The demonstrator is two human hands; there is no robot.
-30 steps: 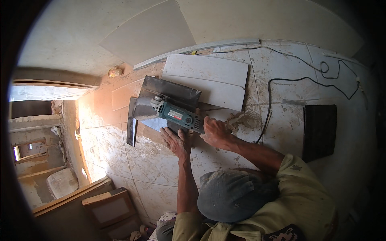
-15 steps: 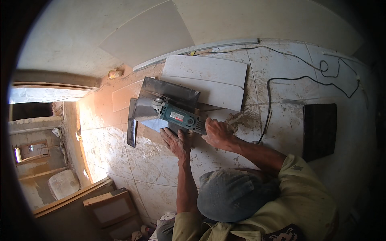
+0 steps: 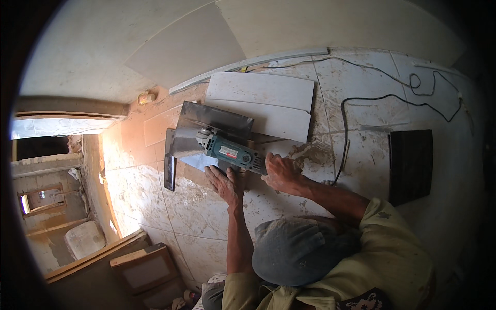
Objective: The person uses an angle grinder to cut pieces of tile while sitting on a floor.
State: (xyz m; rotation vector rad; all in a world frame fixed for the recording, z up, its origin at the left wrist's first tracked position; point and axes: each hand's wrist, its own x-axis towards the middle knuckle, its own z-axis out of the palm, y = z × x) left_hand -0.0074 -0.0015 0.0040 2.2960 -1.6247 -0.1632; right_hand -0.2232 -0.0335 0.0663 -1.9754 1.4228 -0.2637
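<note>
My right hand (image 3: 281, 173) is closed on the rear grip of a teal angle grinder (image 3: 230, 152), whose grey head lies over a glossy dark tile (image 3: 217, 116). My left hand (image 3: 225, 183) rests with fingers stretched out on the tile's near edge, just below the grinder. A narrow dark strip (image 3: 169, 160) lies along the tile's left side. Beyond them, two pale board pieces (image 3: 258, 93) lie on the floor. The grinder's disc and whatever is under the tile are partly hidden.
The dusty tiled floor (image 3: 191, 219) carries a black cable (image 3: 382, 96), a dark slab (image 3: 409, 165) at right and a long pale strip (image 3: 248, 64) along the wall. A small container (image 3: 145, 98), doorway (image 3: 51, 196) and wooden panels (image 3: 142, 266) are leftward. A grey cap (image 3: 299, 248) fills the lower middle.
The grinder, the tile and both my hands appear shifted very slightly downward and rightward. Much of the background has shifted a little too, and my hands keep the same hold.
</note>
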